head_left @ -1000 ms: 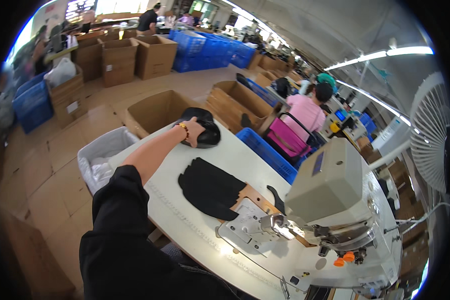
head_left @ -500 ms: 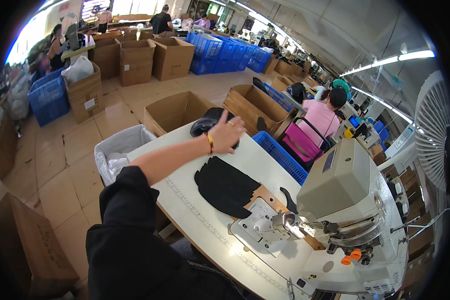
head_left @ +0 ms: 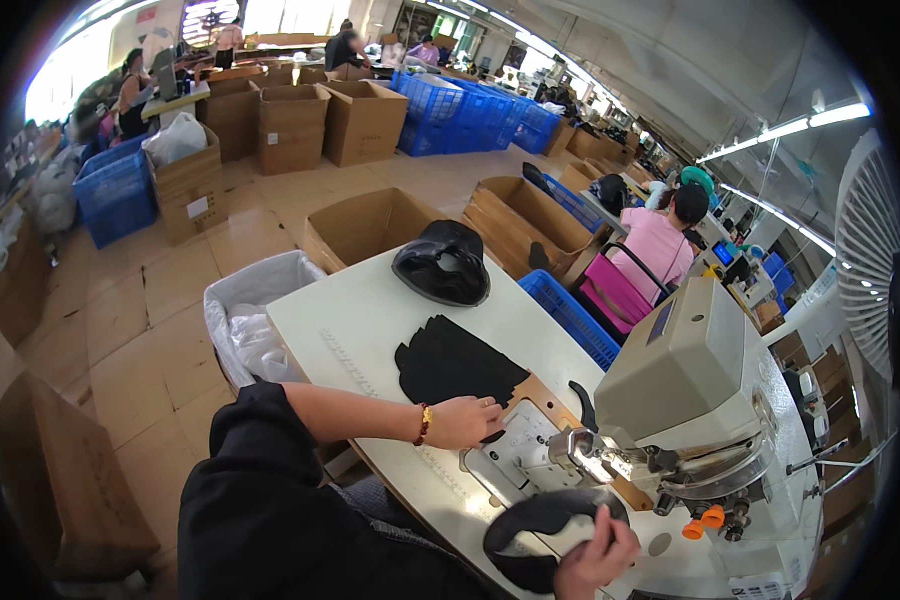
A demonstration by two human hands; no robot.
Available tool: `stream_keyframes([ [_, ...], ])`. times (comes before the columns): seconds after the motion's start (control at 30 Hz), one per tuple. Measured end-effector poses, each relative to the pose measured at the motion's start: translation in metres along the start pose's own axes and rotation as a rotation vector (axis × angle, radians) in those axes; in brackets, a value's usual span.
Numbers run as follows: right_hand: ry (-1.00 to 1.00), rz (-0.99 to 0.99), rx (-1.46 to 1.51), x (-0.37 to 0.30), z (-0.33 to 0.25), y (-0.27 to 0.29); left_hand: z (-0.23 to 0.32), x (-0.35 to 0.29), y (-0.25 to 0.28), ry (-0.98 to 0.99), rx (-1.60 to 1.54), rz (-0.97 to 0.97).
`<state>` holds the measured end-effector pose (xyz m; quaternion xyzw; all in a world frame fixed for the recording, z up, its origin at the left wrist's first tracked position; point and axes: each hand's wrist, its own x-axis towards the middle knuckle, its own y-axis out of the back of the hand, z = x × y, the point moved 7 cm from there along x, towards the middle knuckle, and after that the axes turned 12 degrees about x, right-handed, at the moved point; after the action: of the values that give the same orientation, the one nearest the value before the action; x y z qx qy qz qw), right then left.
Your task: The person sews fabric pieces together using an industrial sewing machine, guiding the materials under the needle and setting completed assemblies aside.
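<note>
My left hand (head_left: 457, 422), palm down with its fingers bent together, grips the near edge of a fanned stack of black fabric pieces (head_left: 455, 365). Just right of those fingers lies the metal plate (head_left: 515, 452) of a sewing machine (head_left: 660, 370). In front of the needle area, my right hand (head_left: 600, 560) pinches the rim of a black cap (head_left: 522, 520), whose curved edge and opening show. More black caps (head_left: 440, 265), nested together, rest on the far end of the white table (head_left: 320, 310).
A dark curved piece (head_left: 581, 405) lies beside the machine. Around the table stand a lined bin (head_left: 255, 275), open cardboard boxes (head_left: 365, 225) and a blue crate (head_left: 570, 320). A person in pink (head_left: 655, 245) sits beyond, and a fan (head_left: 870, 240) is at the right.
My left hand has come back from the far caps to the fabric stack. My right hand has entered at the lower right with a black cap. The view has shifted slightly.
</note>
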<state>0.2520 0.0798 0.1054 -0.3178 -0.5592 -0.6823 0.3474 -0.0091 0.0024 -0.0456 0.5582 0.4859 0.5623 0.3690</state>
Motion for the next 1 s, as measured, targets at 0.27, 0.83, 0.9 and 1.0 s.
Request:
stream_keyframes([
  [0.27, 0.166, -0.066, 0.151, 0.027, -0.019, -0.061, -0.013, 0.014, 0.034, 0.081, -0.264, -0.068],
  [0.83, 0.106, -0.135, 0.367, 0.013, 0.011, -0.061, 0.055, 0.058, 0.169, -0.131, -0.243, 0.348],
  [0.9, 0.121, -0.118, 0.351, 0.006, 0.014, -0.062, 0.054, 0.059, 0.171, -0.16, -0.249, 0.409],
  [1.0, 0.294, -0.075, 0.157, -0.007, 0.01, -0.068, 0.053, 0.06, 0.162, -0.154, -0.3, 0.282],
])
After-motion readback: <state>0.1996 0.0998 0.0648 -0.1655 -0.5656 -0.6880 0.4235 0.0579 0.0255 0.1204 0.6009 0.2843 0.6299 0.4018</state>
